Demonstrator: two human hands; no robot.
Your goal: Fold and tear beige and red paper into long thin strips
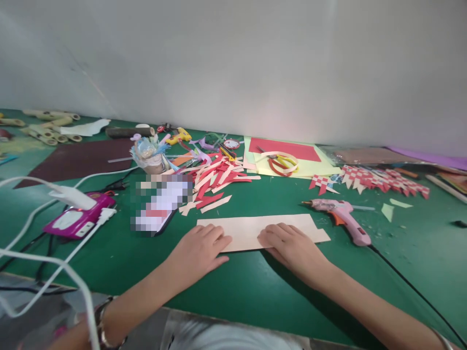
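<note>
A long cream paper strip (243,232), seemingly folded, lies crosswise in front of me on the green table (233,282). My left hand (204,245) is closed over its left part, fingers bent on top and the thumb by the near edge. Toward the right part, my right hand (288,245) has its fingers curled down on the paper, its thumb mostly hidden. A narrow end of paper sticks out at the right. Just beyond the strip is a pile of cut red and cream paper strips (219,177).
Right of my hands lies a pink glue gun (343,214) with a black cord. Left are a phone (160,206) and a purple power strip (80,216) with white cables. Scissors (280,163) rest on coloured sheets (310,167). Red-and-cream woven paper pieces (386,181) lie at right.
</note>
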